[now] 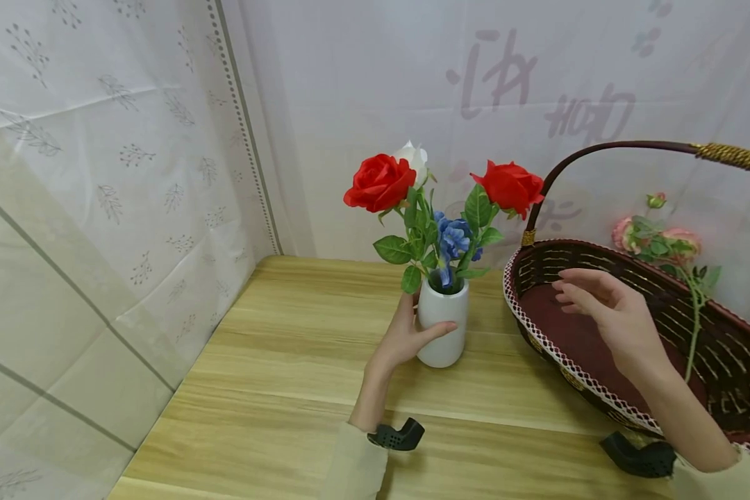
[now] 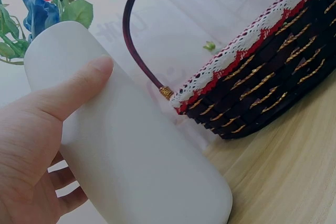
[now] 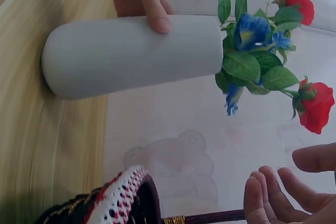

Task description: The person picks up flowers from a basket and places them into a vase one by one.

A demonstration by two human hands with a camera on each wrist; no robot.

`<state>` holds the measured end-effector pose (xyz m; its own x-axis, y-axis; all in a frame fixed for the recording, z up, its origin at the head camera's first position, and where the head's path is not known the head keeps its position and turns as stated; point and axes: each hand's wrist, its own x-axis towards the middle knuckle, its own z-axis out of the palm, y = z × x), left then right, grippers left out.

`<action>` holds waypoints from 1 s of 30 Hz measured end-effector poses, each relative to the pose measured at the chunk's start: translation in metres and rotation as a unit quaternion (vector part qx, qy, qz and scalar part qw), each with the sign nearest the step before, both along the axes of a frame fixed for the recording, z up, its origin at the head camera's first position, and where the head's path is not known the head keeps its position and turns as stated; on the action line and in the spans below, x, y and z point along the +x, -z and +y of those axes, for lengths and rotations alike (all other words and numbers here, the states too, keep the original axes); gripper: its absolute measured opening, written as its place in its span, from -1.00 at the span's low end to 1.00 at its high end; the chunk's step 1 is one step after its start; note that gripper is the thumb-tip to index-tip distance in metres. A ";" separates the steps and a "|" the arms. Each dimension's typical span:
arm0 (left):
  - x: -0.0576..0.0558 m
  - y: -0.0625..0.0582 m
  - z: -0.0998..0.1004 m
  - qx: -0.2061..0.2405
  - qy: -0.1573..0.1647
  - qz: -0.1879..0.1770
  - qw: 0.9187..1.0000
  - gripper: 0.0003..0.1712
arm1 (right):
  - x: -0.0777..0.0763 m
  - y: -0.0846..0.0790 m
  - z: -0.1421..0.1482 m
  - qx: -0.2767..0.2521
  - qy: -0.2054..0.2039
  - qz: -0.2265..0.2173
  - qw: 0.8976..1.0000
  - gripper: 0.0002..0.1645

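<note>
A white vase (image 1: 442, 333) stands on the wooden table, holding two red roses (image 1: 381, 182), a white flower (image 1: 414, 161) and blue flowers (image 1: 453, 238) among green leaves. My left hand (image 1: 401, 339) grips the vase from its left side, the thumb across the front and the other fingers partly hidden behind. Over the basket (image 1: 590, 361) hovers my right hand (image 1: 619, 312), its fingers loosely bent with nothing between them. In the right wrist view, the right hand (image 3: 294, 195) is apart from the flowers and the vase.
Pink flowers (image 1: 684, 243) on a long stem lean in the basket's far right side. The basket's arched handle (image 1: 600, 147) rises high behind my right hand. Patterned white cloth (image 1: 350, 83) hangs behind and to the left of the table (image 1: 275, 389).
</note>
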<state>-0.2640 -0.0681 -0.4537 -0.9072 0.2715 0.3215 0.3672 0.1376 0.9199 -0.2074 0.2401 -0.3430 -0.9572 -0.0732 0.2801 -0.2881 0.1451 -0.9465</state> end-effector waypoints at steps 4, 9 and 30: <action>0.000 -0.001 0.000 0.000 0.001 -0.003 1.000 0.17 | 0.003 -0.002 0.011 -0.007 0.003 -0.003 1.000 -0.61; 0.000 0.000 0.000 0.000 0.001 -0.004 1.000 0.18 | 0.005 -0.003 0.025 -0.009 0.003 -0.005 1.000 -0.64; -0.002 0.002 0.000 0.005 0.007 0.004 1.000 0.17 | 0.003 0.001 0.085 0.197 0.094 -0.057 0.974 -0.74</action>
